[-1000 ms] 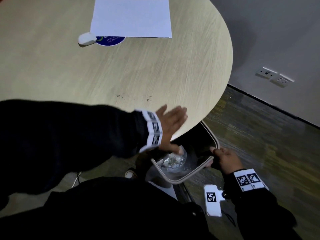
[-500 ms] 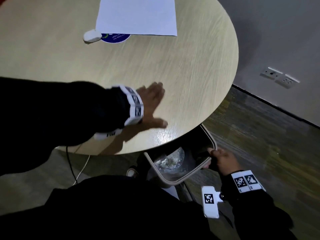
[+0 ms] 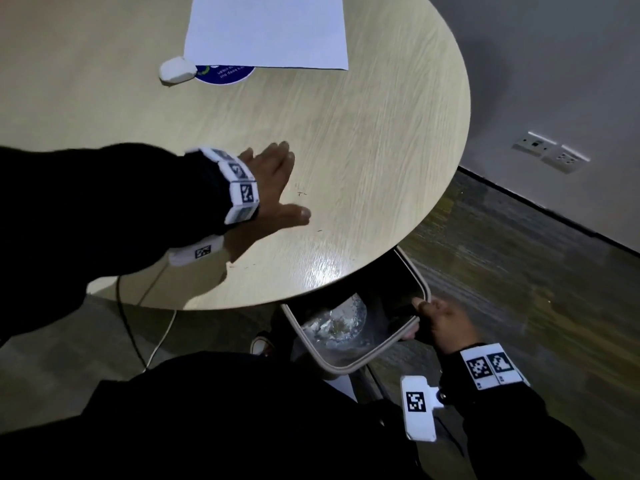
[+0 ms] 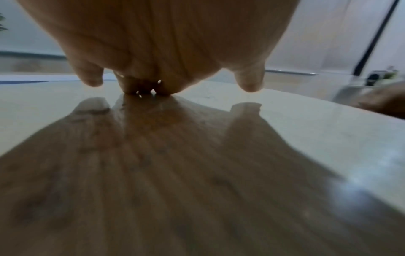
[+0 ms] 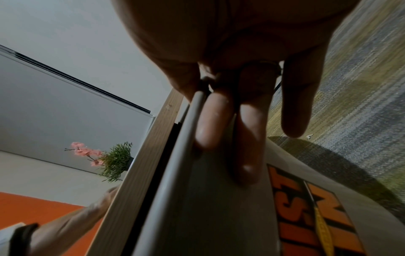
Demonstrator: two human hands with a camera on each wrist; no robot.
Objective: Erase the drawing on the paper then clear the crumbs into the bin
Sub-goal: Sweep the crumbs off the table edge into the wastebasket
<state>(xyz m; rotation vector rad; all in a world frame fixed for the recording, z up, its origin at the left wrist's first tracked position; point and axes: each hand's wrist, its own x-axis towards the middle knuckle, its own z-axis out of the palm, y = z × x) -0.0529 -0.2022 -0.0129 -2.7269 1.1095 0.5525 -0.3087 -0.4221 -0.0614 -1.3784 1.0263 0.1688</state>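
A white sheet of paper [image 3: 266,29] lies at the far side of the round wooden table [image 3: 363,140], with a white eraser [image 3: 176,69] at its near left corner. Small dark crumbs [image 3: 302,194] dot the tabletop near its front edge. My left hand [image 3: 273,188] lies flat on the table with straight fingers, just left of the crumbs; in the left wrist view my left hand [image 4: 166,81] touches the wood with its fingertips. My right hand [image 3: 440,322] grips the rim of the beige bin [image 3: 349,367], held under the table's edge. The bin rim [image 5: 186,138] sits between thumb and fingers.
A blue round sticker [image 3: 225,74] lies half under the paper. Crumpled clear plastic [image 3: 336,322] lies inside the bin. Wall sockets [image 3: 550,150] sit low on the grey wall to the right. A cable [image 3: 128,323] hangs under the table at the left.
My left hand has drawn back from the table's edge over the bin, moving left and farther onto the tabletop. The right hand keeps its hold on the bin.
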